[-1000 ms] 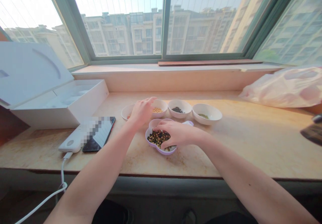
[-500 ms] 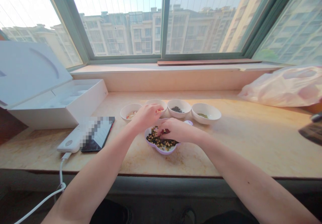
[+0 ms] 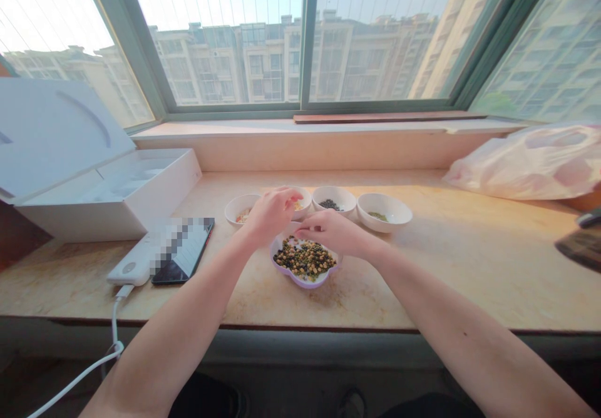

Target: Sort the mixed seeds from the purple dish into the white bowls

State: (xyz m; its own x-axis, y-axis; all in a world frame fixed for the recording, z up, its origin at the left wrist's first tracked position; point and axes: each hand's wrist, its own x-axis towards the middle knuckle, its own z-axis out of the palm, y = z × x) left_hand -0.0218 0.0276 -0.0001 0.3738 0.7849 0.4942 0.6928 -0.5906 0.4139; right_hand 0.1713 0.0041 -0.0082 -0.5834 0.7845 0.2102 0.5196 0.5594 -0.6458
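A purple-rimmed, scalloped dish [image 3: 307,285] holds mixed dark, green and tan beans [image 3: 305,258]. My right hand [image 3: 331,231] hovers over the dish's far side with thumb and fingers pinched together; anything between them is too small to make out. Behind it, my left hand [image 3: 275,213] reaches over the near edge of a white bowl [image 3: 306,198] with tan beans, its fingers bent and close together. What those fingers hold, if anything, is hidden. Beside that bowl stand a bowl with black beans [image 3: 331,204] and a bowl with green beans [image 3: 378,216].
Another white bowl [image 3: 230,211] stands left of my left hand. Further left lie a phone [image 3: 181,268], a white power bank [image 3: 129,266] with a cable, and an opened white box [image 3: 94,218]. A plastic bag [image 3: 530,164] rests at the right, by the window.
My right hand has lifted up out of the beans toward the dish's far edge, uncovering more of them. My left hand has drawn slightly left and up from the tan beans.
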